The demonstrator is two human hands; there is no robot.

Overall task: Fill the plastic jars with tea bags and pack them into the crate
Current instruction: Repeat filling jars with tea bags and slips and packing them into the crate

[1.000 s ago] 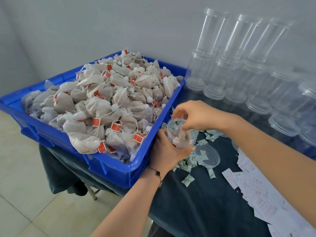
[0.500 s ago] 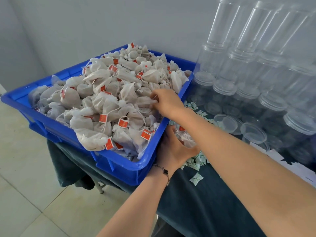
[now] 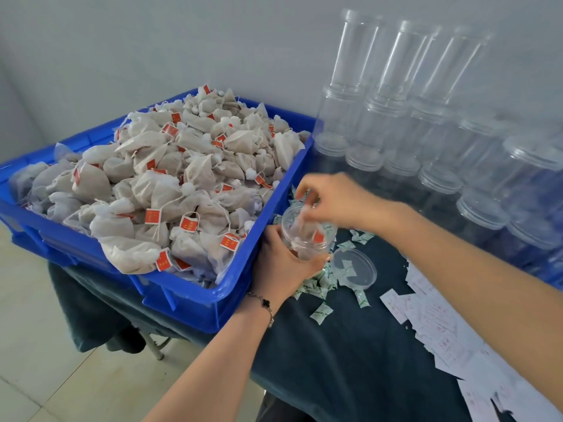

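Clear glossy plastic jar [image 3: 306, 236] (cloth-like tea bags [image 3: 170, 184])

Dark cloth-covered table [image 3: 350, 360], blue crate [image 3: 195, 296], clear lid [image 3: 355, 269], scattered sachets [image 3: 321, 312], paper slips [image 3: 432, 327], stacked empty jars [image 3: 396, 132]

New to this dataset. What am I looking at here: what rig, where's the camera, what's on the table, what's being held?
There is no robot: a person works with two bare hands, filmed by one wide-angle camera worn on the head, looking forward and down. The left hand grips a small clear plastic jar. The right hand is over the jar's mouth, fingers pushing a tea bag in. On the dark cloth-covered table sit a blue crate heaped with tea bags, stacks of empty clear jars, a loose lid, small green-and-white sachets and paper slips.
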